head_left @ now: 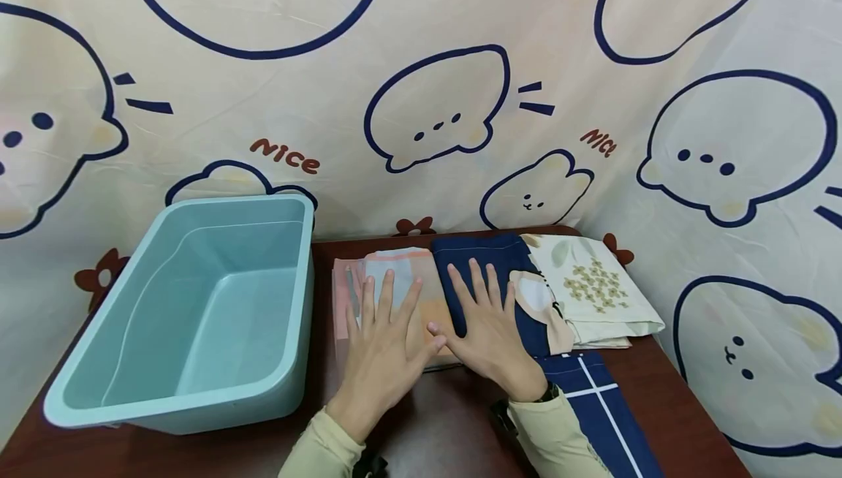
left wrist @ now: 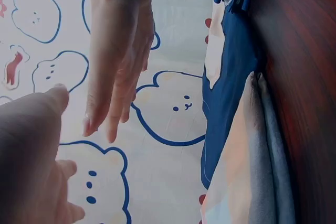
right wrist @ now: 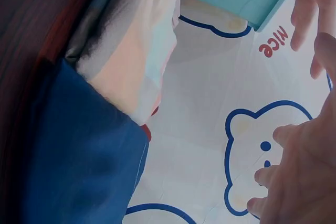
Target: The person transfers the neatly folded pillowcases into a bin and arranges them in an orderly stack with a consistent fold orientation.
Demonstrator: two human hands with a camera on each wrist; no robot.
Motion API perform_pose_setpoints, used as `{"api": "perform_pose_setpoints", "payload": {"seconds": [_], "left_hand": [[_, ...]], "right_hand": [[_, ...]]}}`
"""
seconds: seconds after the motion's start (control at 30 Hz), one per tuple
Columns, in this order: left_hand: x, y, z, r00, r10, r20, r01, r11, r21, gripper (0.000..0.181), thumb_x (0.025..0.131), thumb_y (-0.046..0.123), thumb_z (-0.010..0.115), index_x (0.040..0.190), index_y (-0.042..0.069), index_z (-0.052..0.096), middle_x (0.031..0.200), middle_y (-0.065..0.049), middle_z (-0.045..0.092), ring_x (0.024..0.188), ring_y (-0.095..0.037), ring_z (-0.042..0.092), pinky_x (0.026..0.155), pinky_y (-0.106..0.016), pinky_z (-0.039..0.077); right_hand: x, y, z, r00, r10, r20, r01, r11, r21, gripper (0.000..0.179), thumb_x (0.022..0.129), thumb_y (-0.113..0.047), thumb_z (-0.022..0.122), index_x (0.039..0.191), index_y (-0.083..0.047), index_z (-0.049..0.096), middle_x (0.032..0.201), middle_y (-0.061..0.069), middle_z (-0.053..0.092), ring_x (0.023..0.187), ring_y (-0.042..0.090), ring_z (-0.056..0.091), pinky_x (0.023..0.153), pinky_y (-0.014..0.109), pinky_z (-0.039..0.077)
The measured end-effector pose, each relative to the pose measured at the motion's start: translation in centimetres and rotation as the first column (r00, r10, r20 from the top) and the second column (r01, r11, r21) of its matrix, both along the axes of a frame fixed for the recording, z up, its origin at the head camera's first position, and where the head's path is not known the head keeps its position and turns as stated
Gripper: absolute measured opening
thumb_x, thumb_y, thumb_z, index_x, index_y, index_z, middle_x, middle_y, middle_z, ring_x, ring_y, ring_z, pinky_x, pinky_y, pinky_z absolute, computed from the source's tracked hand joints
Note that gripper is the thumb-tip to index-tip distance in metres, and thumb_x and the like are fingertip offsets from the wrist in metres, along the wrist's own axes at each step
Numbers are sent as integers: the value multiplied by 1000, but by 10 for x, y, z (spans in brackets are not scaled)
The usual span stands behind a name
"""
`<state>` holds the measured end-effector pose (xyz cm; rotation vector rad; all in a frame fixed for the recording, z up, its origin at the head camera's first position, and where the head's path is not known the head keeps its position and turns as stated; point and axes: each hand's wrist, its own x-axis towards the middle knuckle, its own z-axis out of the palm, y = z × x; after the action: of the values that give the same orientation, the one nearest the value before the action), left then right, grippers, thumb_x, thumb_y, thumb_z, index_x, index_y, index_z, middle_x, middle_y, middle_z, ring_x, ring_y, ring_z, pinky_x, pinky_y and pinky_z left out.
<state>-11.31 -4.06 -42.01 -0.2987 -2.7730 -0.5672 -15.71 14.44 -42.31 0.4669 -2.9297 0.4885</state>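
Observation:
My left hand [head_left: 380, 350] has its fingers spread, palm down, above the folded pink, peach and grey cloth [head_left: 430, 306]. Beside it, my right hand [head_left: 492, 332] spreads its fingers over the folded navy cloth [head_left: 470, 248], which has a pale cartoon figure on it. In the head view the two thumbs come close together. Both wrist views show a gap between the hands and the cloths, and neither hand holds anything. To the right lies a folded white cloth [head_left: 612, 291] with a flower print. Nearer the front is a navy cloth with white lines [head_left: 608, 405], partly covered by the right sleeve.
A light blue plastic tub [head_left: 299, 317] with nothing visible inside stands at the left of the dark red-brown table [head_left: 427, 427]. Behind and to the sides hangs a white curtain [head_left: 342, 120] with cartoon outlines, close against the table's back edge.

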Motion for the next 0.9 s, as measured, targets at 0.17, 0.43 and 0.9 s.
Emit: {"api": "perform_pose_setpoints", "payload": {"seconds": [0.17,0.43,0.9], "left_hand": [[-1,-3,2,996,-12,-87,11,1000,-10,85,92,69,52,161,24,29,168,-17,22,157,-43,12,121,-68,17],[-6,-4,7,987,-47,-153,64,992,113,82,92,61,61,156,16,38,162,-19,33,151,-42,29,120,-67,23],[-9,-16,3,990,-31,-136,66,963,261,66,99,45,61,152,11,43,160,-18,37,149,-41,32,113,-69,33]], "right_hand": [[0,-1,2,1000,7,-18,-7,1000,-12,94,90,-72,53,163,-32,10,172,10,6,159,39,0,121,71,5],[-2,-2,3,999,30,-44,-33,995,-91,94,89,-66,60,163,-27,18,170,17,15,157,43,8,119,73,11],[-7,-3,-2,997,45,-66,-53,991,-123,77,97,-54,59,160,-18,31,165,23,26,153,49,22,115,72,26]]}}
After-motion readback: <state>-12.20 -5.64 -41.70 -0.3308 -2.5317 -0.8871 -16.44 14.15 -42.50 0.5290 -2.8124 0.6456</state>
